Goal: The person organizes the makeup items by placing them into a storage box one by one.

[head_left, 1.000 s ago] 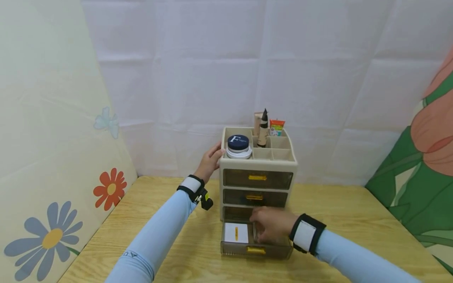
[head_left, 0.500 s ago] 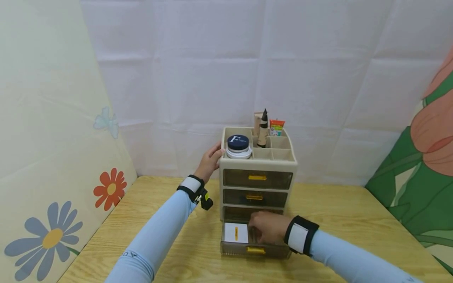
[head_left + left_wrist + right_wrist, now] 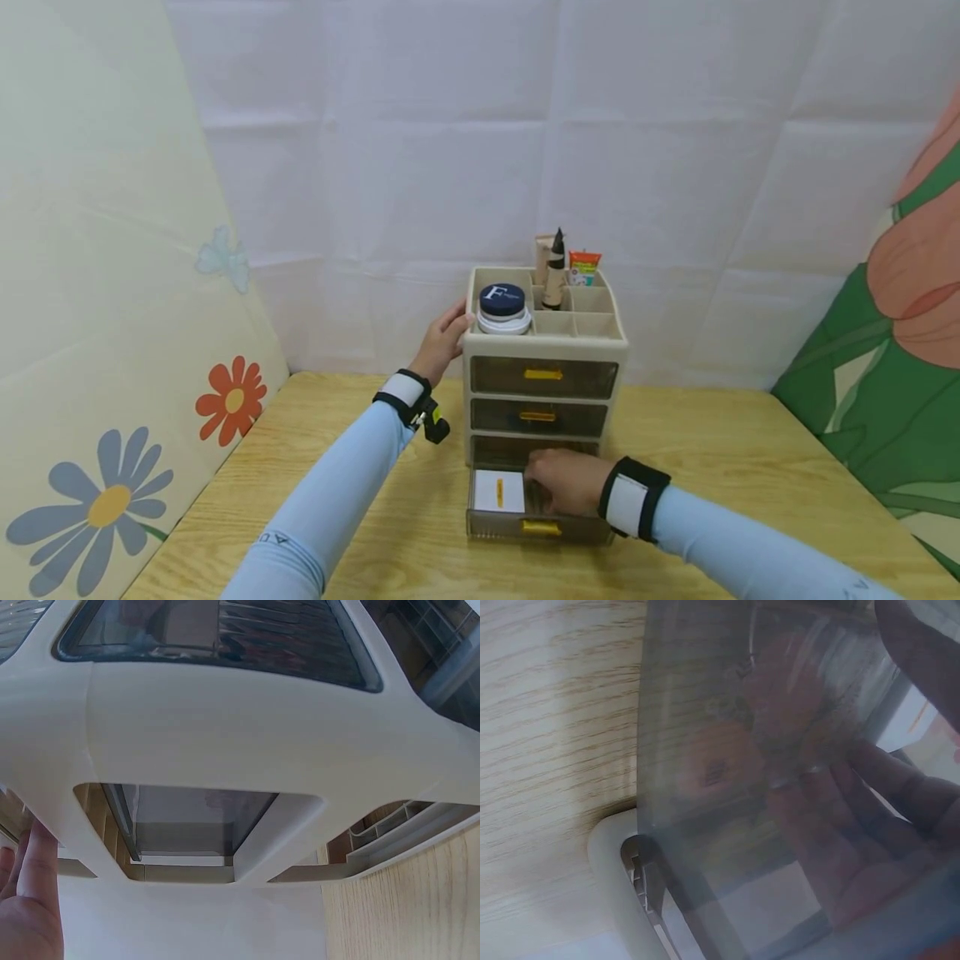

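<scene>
A cream cosmetics organizer (image 3: 543,346) with smoky see-through drawers stands on the table. My left hand (image 3: 444,340) rests against its upper left side with fingers extended; the left wrist view shows this hand (image 3: 34,900) beside the cut-out side wall. The bottom drawer (image 3: 502,527) is pulled out. Inside its left part lies a white square box (image 3: 498,490) with a yellow strip. My right hand (image 3: 570,481) reaches down into the drawer's right part, fingers bent. In the right wrist view these fingers (image 3: 885,776) show partly through the drawer wall; I cannot tell what they hold.
On top of the organizer sit a navy-lidded jar (image 3: 502,300) on a white round case (image 3: 504,323), a beige tube with a black pointed cap (image 3: 554,279), and an orange-green tube (image 3: 583,267). Behind hangs white cloth (image 3: 450,167); flower-printed panels (image 3: 112,333) flank the wooden table (image 3: 697,450).
My right hand has shifted slightly left and lower in the drawer, closer to the white box. The left hand holds its place at the organizer's side. The head view has shifted slightly.
</scene>
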Demonstrator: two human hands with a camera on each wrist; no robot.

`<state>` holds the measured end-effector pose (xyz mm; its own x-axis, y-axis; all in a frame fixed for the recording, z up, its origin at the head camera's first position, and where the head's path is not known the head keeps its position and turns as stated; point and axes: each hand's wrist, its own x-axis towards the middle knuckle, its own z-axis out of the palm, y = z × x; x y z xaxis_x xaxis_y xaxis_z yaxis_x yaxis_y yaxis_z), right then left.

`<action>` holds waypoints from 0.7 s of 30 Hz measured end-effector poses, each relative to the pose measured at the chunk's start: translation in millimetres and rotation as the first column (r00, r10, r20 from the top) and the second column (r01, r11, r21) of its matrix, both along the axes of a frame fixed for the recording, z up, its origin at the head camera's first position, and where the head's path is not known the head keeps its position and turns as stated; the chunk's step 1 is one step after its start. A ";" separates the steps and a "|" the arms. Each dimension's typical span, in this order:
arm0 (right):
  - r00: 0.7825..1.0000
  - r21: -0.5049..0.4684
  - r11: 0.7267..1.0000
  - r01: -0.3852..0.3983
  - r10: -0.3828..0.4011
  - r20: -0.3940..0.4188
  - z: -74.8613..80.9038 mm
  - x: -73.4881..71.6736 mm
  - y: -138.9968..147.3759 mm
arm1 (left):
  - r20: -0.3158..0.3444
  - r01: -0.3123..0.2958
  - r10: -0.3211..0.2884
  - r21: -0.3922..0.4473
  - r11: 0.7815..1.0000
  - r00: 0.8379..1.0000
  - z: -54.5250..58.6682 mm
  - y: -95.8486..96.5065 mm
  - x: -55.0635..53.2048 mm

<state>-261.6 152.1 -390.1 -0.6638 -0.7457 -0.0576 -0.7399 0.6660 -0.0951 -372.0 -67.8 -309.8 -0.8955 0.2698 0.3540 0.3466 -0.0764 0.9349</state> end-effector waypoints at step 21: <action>0.998 -0.206 0.977 0.063 -0.061 0.015 57.4 37.9 14.4 | 0.006 -0.012 0.012 -0.002 1.000 1.000 1.8 1.0 2.2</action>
